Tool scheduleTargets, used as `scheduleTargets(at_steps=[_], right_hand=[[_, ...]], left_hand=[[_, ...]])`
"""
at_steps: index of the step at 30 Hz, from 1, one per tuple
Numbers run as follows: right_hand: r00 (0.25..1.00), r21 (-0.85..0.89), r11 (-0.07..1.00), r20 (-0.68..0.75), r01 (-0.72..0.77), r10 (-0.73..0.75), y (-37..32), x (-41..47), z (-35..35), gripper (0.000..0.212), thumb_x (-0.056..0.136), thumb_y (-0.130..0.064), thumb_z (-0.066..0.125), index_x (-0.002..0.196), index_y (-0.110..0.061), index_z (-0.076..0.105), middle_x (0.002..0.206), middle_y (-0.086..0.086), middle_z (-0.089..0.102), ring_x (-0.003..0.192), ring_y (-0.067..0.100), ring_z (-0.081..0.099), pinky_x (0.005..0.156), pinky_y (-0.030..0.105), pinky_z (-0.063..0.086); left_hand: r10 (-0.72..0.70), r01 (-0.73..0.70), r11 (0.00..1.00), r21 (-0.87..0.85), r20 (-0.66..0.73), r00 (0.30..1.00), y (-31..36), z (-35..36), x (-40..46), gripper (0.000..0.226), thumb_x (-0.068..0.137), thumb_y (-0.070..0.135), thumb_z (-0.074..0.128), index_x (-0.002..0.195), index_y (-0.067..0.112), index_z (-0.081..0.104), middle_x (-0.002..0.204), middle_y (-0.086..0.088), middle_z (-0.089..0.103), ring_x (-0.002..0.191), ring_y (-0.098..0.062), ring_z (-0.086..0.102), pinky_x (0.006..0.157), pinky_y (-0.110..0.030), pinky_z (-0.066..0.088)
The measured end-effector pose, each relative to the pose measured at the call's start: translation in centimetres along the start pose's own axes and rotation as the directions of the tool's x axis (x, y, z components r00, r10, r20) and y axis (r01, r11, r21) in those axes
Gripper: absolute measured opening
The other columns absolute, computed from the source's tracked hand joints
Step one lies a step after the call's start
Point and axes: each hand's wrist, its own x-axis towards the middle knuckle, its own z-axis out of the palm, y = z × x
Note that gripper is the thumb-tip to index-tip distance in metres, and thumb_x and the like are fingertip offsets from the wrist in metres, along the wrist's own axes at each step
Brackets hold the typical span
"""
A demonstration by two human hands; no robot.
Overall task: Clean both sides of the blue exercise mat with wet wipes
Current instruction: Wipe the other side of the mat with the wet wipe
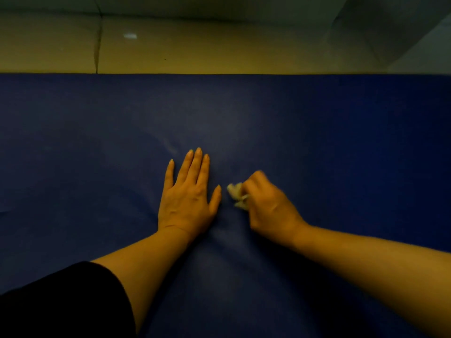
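The mat lay flat on the floor and filled the whole width of your view, its far edge running straight across just below the tiles. Its blue surface showed a faint paler patch and a thin streak just beyond your fingertips; soft creases ran toward you between your two arms.

The wipe sat on the mat near the middle, a small crumpled pale wad, blurred. Your right hand gripped it: fingers curled over it, knuckles up, with the wad poking out on the thumb side toward your other hand. How tightly it pressed the wipe down, you could not tell from this view.

Your left hand lay palm-down on the mat just beside the wipe, fingers straight and close together, thumb spread out to the side toward the wad but apart from it. It held nothing.

Your left forearm came in from the lower left, with a dark sleeve covering its upper part. Your right forearm came in bare from the right edge.

Beyond the mat, the floor was pale tile with a dark seam at left and one small bright spot of reflected light.
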Motion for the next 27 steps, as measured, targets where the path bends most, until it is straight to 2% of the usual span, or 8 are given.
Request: scheduleTargets(at_steps=[4, 6, 10, 12, 16, 19, 24, 27], right_hand=[[0.932, -0.111, 0.944, -0.229, -0.311, 0.280, 2.3, 1.4, -1.3, 0.015, 0.088, -0.011, 0.062, 0.079, -0.004, 0.052, 0.091, 0.016, 0.049, 0.067, 0.036, 0.053, 0.053, 0.037, 0.038], [0.938, -0.139, 0.954, -0.263, -0.267, 0.224, 0.1, 0.3, 0.0, 0.017, 0.089, -0.014, 0.060, 0.076, -0.008, 0.051, 0.084, 0.014, 0.049, 0.063, 0.034, 0.051, 0.050, 0.034, 0.033], [1.000, -0.044, 0.999, 0.026, -0.003, 0.004, -3.3, -2.8, 2.1, 0.013, 0.078, -0.004, 0.063, 0.082, -0.010, 0.052, 0.086, 0.011, 0.049, 0.068, 0.029, 0.050, 0.054, 0.043, 0.047], [0.998, -0.009, 1.000, 0.067, 0.003, -0.002, -1.6, -2.1, 0.9, 0.014, 0.079, -0.007, 0.067, 0.082, -0.010, 0.053, 0.087, 0.010, 0.049, 0.068, 0.028, 0.052, 0.055, 0.041, 0.047], [0.950, -0.079, 0.958, -0.176, -0.277, 0.260, 2.8, -0.9, -1.8, 0.012, 0.087, -0.011, 0.062, 0.081, -0.006, 0.053, 0.092, 0.015, 0.050, 0.068, 0.036, 0.055, 0.057, 0.040, 0.044], [0.941, -0.104, 0.962, -0.255, -0.254, 0.221, 1.1, -2.6, -0.7, 0.015, 0.088, -0.012, 0.061, 0.076, -0.008, 0.051, 0.083, 0.014, 0.048, 0.061, 0.033, 0.051, 0.051, 0.038, 0.039], [0.977, 0.031, 0.988, 0.148, 0.149, -0.152, -2.4, -6.0, 0.7, 0.021, 0.080, -0.010, 0.068, 0.086, -0.017, 0.049, 0.085, 0.006, 0.048, 0.068, 0.021, 0.049, 0.055, 0.031, 0.043], [0.996, -0.019, 0.996, -0.006, -0.084, 0.084, 1.1, -4.5, -1.6, 0.009, 0.085, -0.013, 0.063, 0.083, -0.010, 0.055, 0.087, 0.011, 0.051, 0.069, 0.029, 0.057, 0.062, 0.033, 0.048]], left_hand=[[-0.001, 0.001, 1.000, 0.010, 0.010, 1.000, 0.0, -0.1, 0.0, 0.071, 0.091, 0.051, 0.026, 0.147, 0.007, 0.036, 0.155, -0.011, 0.032, 0.145, -0.024, 0.026, 0.117, -0.052, 0.019], [-0.002, 0.002, 1.000, 0.002, 0.006, 1.000, 0.1, -0.1, 0.0, 0.071, 0.091, 0.051, 0.026, 0.147, 0.007, 0.037, 0.154, -0.012, 0.032, 0.145, -0.024, 0.026, 0.117, -0.053, 0.019], [-0.001, 0.001, 1.000, -0.004, 0.000, 1.000, 0.1, -0.1, 0.0, 0.072, 0.090, 0.050, 0.027, 0.146, 0.006, 0.038, 0.154, -0.013, 0.033, 0.144, -0.025, 0.027, 0.117, -0.053, 0.019], [0.001, -0.001, 1.000, -0.011, 0.002, 1.000, 0.1, -0.1, 0.0, 0.072, 0.090, 0.050, 0.028, 0.145, 0.005, 0.039, 0.154, -0.013, 0.033, 0.144, -0.025, 0.028, 0.117, -0.053, 0.019], [0.000, 0.000, 1.000, -0.001, 0.022, 1.000, 0.1, -0.2, -0.1, 0.072, 0.091, 0.051, 0.025, 0.147, 0.007, 0.035, 0.155, -0.011, 0.030, 0.145, -0.024, 0.024, 0.118, -0.051, 0.015], [-0.004, 0.004, 1.000, -0.002, 0.022, 1.000, 0.1, -0.2, 0.0, 0.073, 0.091, 0.051, 0.024, 0.148, 0.007, 0.034, 0.156, -0.011, 0.029, 0.146, -0.024, 0.024, 0.118, -0.050, 0.013], [-0.002, 0.003, 1.000, -0.008, 0.031, 1.000, 0.1, -0.2, -0.1, 0.074, 0.090, 0.052, 0.022, 0.149, 0.008, 0.032, 0.156, -0.011, 0.028, 0.146, -0.023, 0.022, 0.119, -0.050, 0.012], [0.004, -0.004, 1.000, 0.008, 0.057, 0.998, 0.3, -0.4, -0.2, 0.073, 0.092, 0.051, 0.019, 0.150, 0.009, 0.028, 0.158, -0.011, 0.024, 0.148, -0.023, 0.017, 0.119, -0.050, 0.008]])
